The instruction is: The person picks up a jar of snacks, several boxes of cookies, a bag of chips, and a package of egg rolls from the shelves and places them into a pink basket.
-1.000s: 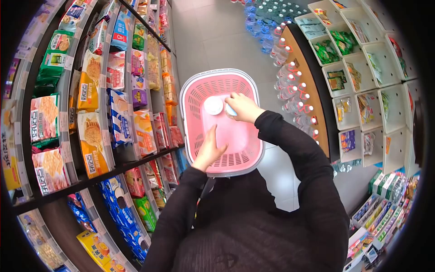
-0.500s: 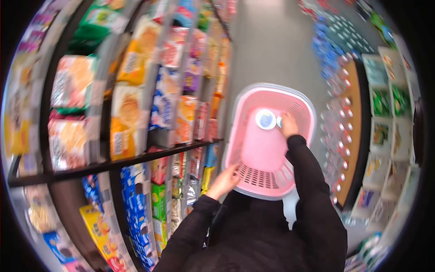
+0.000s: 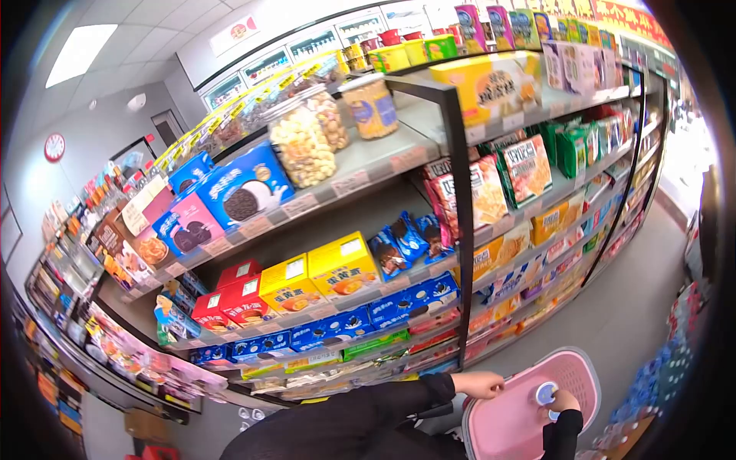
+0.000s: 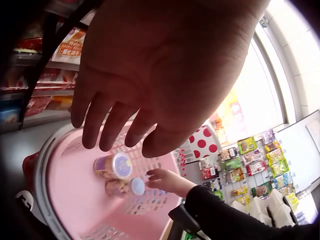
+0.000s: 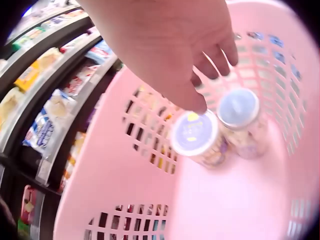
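Observation:
Two round tubs stand side by side in a pink plastic basket (image 3: 498,418): a tub with a purple lid (image 5: 194,135) and a slimmer tub with a light blue lid (image 5: 242,117). My right hand (image 3: 566,402) is inside the basket just over them, its fingers loose and its thumb tip right at the purple lid in the right wrist view. Nothing sits between those fingers. At the basket's rim on the shelf side is my left hand (image 3: 481,385), holding nothing; the left wrist view shows its relaxed fingers (image 4: 112,125) hanging over the basket.
A long shelf unit with a black post (image 3: 460,230) runs along the left, stocked with yellow boxes (image 3: 337,268), blue cookie boxes (image 3: 245,188) and clear snack jars (image 3: 303,146). Bottles (image 3: 652,391) line the floor at the right. Hanging snack packets (image 4: 245,167) show beyond the basket.
The head view has swung left and up toward the shelves, so the basket sits lower right. My right hand has let go of the light-blue-lidded tub, which stands beside the other tub.

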Demonstrator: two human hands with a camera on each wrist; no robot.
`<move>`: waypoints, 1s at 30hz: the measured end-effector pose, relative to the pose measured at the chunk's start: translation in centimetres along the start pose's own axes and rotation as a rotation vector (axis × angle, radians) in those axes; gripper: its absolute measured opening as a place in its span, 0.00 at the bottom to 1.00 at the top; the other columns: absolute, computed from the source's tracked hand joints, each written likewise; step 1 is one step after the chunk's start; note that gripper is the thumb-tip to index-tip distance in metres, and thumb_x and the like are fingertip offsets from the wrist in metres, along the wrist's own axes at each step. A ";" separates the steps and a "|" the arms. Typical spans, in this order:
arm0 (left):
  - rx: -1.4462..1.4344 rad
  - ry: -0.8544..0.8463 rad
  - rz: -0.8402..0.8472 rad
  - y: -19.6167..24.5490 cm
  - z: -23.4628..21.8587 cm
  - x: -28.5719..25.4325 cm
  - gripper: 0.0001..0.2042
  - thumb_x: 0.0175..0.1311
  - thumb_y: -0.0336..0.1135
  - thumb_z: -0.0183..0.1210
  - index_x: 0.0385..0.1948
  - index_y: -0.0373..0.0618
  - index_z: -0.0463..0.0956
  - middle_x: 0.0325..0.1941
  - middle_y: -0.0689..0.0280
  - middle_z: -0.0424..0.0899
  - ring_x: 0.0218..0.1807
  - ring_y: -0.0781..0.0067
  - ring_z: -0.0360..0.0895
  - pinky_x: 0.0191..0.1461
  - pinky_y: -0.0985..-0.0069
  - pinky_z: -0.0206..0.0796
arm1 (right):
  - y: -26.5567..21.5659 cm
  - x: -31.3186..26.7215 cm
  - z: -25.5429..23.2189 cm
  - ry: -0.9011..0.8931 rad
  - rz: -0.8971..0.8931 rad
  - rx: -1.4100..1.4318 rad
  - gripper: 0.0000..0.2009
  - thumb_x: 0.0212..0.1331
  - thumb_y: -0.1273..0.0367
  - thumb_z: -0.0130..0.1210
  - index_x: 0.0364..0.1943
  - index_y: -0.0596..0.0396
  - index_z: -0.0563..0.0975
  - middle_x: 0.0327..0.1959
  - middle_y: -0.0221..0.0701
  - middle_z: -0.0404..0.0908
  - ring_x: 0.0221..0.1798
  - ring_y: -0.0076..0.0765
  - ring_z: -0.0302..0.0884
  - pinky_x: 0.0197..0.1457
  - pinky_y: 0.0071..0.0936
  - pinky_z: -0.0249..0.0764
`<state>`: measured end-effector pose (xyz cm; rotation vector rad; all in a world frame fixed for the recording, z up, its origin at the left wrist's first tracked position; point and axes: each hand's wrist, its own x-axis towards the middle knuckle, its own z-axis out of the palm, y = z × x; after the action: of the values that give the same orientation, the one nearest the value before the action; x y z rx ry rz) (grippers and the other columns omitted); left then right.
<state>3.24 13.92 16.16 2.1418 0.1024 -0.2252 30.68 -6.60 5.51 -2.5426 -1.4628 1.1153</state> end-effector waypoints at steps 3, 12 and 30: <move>-0.034 0.209 0.074 3.4 -5.8 -3.0 0.14 0.59 0.35 0.49 0.43 0.39 0.70 0.37 0.55 0.77 0.40 0.61 0.75 0.44 0.70 0.67 | -10.4 -4.1 -8.3 0.222 -0.231 0.015 0.20 0.41 0.62 0.60 0.40 0.58 0.77 0.37 0.44 0.79 0.41 0.48 0.77 0.45 0.38 0.71; 0.355 1.169 0.384 16.6 -22.5 -19.7 0.16 0.57 0.27 0.50 0.49 0.38 0.69 0.45 0.58 0.76 0.48 0.66 0.73 0.52 0.73 0.64 | -39.4 -17.7 -27.9 0.522 -1.004 0.174 0.14 0.50 0.72 0.55 0.43 0.59 0.73 0.30 0.34 0.77 0.33 0.29 0.75 0.38 0.25 0.71; 0.715 1.341 0.316 15.7 -30.5 -27.8 0.27 0.56 0.25 0.52 0.59 0.33 0.55 0.58 0.50 0.64 0.60 0.59 0.64 0.59 0.70 0.60 | -69.0 -11.5 -36.2 0.879 -1.100 0.094 0.40 0.43 0.47 0.60 0.52 0.71 0.66 0.48 0.52 0.73 0.52 0.48 0.71 0.56 0.30 0.66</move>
<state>-17.79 31.14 50.93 2.5653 0.4945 1.5847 -4.07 35.59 62.26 -1.3248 -1.8889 -0.0942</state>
